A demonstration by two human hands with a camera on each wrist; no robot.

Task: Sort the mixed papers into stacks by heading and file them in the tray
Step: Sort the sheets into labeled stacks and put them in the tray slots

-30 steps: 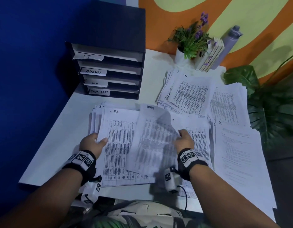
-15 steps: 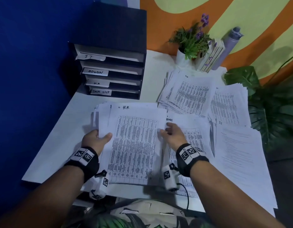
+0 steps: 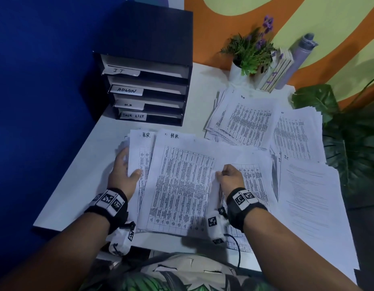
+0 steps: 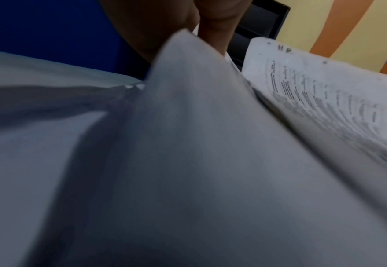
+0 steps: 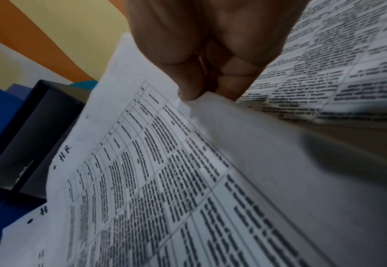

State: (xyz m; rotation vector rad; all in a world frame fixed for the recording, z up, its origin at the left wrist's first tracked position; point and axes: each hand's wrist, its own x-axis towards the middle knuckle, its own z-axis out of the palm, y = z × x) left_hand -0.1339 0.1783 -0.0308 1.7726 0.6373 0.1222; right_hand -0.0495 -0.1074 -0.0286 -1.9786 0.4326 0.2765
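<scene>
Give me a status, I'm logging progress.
Left hand grips the H.R. stack. Right hand pinches an H.R. sheet. Tray unobstructed.

Matt paper, matt surfaces
Printed sheets (image 3: 179,190) are looking thin and matt; the black tray (image 3: 148,34) at 11 o'clock is showing dull, the white worktop (image 3: 83,175) smooth.

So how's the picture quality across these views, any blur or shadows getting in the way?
Head view: dim and bluish, edges bowed by the wide lens, yet the tray labels read clearly. Left wrist view: mostly blurred paper close to the lens, with dark shadow. Right wrist view: the H.R. sheet is fairly sharp near the right hand, softening toward the corners.
</scene>
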